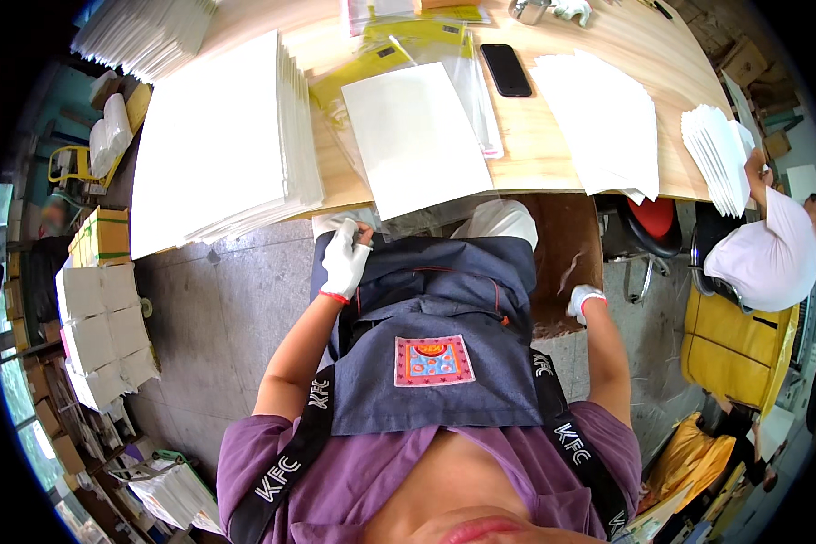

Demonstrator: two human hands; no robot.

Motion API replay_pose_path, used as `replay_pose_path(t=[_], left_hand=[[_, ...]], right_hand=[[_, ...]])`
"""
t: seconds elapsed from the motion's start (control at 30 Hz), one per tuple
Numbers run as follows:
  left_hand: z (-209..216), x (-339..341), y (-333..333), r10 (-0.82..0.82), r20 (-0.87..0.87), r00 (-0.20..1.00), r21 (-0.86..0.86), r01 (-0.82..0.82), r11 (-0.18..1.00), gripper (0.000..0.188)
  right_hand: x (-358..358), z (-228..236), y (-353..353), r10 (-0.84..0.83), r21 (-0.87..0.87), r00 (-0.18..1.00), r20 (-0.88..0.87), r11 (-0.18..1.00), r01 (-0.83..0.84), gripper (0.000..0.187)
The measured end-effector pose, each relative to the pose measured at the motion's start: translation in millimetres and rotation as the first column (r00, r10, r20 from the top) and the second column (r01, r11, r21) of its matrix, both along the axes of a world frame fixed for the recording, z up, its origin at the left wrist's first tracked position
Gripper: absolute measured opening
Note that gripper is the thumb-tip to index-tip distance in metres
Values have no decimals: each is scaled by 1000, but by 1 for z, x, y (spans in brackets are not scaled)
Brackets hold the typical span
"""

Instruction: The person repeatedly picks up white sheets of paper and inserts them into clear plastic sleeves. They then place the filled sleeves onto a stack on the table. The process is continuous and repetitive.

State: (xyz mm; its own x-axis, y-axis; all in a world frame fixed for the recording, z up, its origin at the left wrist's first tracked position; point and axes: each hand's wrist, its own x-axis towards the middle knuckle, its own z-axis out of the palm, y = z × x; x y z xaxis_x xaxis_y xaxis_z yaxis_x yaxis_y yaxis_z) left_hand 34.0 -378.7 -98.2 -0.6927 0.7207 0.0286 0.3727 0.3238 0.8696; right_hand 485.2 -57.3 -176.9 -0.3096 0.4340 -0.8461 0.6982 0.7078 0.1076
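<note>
My left hand [344, 260], in a white glove with bare fingertips, is at the table's near edge. Its fingers are closed at the edge of a clear plastic bag [426, 216], which hangs over the table edge below a white sheet [417, 136]. The sheet lies flat on other clear and yellow plastic bags [372, 63]. My right hand [587, 303], also white-gloved, is low beside my right thigh, over a brown box [567, 245] with pale scraps in it. Its fingers point down and are too small and partly hidden to read.
A tall stack of white sheets [227, 136] covers the table's left side. A black phone [506, 71] and fanned white sheets [603, 122] lie to the right, with another white stack [712, 154] beyond. A person [766, 245] in a pale shirt sits at far right.
</note>
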Motion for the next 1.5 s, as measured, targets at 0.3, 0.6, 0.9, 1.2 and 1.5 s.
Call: replay_pose_path(t=[0.3,0.6,0.9,1.2,1.5], left_hand=[[12,-4,34,-139,-785,604,-6,216,976,18],[10,21,0,168,678,715,216,-412,885,32],[145,-7,-10,22,222,975,186,-64,980,29],[220,-131,-102,499,-328,802,381,-371,847,37],[91,-170,-139,646,141,750,642,-566,517,47]], right_hand=[[-223,125,-55,488,496,215,-846,868,-18,39],[-247,130,-77,-260,-138,256,-931,900,413,30],[-266,112,-93,-952,-940,11,-305,303,157,14],[-458,219,-159,-818,-757,70,-570,491,-431,24],[-434,196,-140,-851,-863,249,-463,367,-348,26]])
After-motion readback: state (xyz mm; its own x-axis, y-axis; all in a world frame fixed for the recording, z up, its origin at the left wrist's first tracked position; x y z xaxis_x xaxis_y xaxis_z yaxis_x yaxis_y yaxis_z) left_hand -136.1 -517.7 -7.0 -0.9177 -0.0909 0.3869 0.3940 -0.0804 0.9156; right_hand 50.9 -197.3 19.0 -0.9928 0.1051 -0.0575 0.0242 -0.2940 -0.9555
